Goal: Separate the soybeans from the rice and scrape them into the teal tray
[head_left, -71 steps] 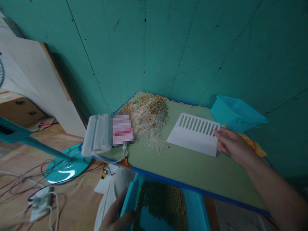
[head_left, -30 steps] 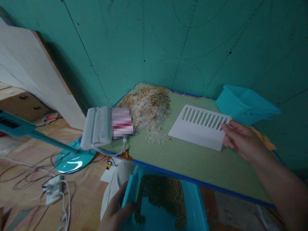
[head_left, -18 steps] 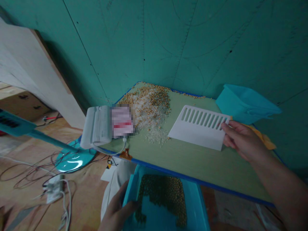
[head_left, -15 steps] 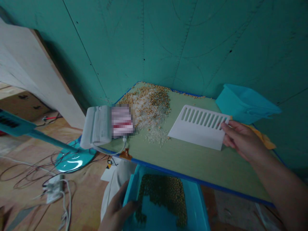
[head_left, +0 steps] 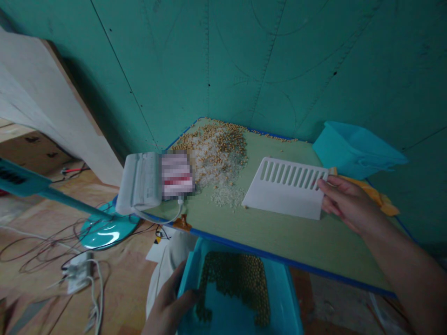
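Note:
My right hand pinches the right end of a white slotted plastic scraper, whose long lower edge is down at the tabletop. A single soybean lies by the scraper's left corner. To its left spreads a pile of soybeans mixed with white grains, which look like rice. Below the table's front edge, my left hand grips the left rim of a blue plastic bin, thumb inside the rim. Soybeans cover part of the bin's floor.
On the table stand a white device with a cable, a blurred-out screen, a blue folded container and an orange cloth. A green wall rises behind. Cables and a power strip lie on the floor.
The scraper has shifted slightly left and toward me, its slotted top tilting lower. My right hand moved with it. My left hand and the bin stay almost in place.

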Demonstrator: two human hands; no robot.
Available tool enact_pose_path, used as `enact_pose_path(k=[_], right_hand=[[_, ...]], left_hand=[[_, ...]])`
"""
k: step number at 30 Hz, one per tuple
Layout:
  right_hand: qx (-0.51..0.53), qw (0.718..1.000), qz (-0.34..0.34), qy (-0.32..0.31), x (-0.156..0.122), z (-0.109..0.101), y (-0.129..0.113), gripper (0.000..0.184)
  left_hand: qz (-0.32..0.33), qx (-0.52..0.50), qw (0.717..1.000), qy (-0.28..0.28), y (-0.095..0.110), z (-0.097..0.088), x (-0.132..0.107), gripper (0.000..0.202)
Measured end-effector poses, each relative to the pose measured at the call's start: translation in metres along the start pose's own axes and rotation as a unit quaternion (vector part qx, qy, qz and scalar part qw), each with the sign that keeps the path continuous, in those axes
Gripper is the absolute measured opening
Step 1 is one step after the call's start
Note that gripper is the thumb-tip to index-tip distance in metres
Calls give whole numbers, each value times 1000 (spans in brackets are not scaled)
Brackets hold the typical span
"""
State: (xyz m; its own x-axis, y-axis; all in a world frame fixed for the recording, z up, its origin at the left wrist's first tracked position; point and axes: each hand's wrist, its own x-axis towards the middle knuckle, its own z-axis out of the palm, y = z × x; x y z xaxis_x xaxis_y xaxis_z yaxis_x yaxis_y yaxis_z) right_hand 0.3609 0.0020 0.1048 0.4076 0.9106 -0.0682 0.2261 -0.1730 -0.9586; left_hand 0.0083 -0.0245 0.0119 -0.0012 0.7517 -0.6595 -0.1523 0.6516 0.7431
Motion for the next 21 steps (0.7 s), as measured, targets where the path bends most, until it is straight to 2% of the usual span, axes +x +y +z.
enact_pose_path(k=[6, 8, 12, 15, 18, 21], right_hand=[[-70, 996, 33, -51, -10, 0, -6, 28], [-95, 988, 53, -106, -16, 2, -8, 31], [-126, 959, 87, -240, -32, 7, -11, 41], [-125, 943, 99, -292, -40, 9, -12, 43], [-97, 949, 82, -289, -42, 8, -13, 42], [-34, 973, 56, -222, -39, 7, -12, 35]], left_hand=[[-15, -8, 1000, -8, 4, 3, -5, 58], [-14, -13, 1000, -8, 5, 2, -6, 57], [-9, 9, 998, -53, 9, 2, -10, 51], [-10, -4, 999, -48, 10, 3, -18, 48], [-6, -22, 998, -51, 10, 5, -26, 50], [-11, -34, 998, -51, 10, 7, -31, 51]])
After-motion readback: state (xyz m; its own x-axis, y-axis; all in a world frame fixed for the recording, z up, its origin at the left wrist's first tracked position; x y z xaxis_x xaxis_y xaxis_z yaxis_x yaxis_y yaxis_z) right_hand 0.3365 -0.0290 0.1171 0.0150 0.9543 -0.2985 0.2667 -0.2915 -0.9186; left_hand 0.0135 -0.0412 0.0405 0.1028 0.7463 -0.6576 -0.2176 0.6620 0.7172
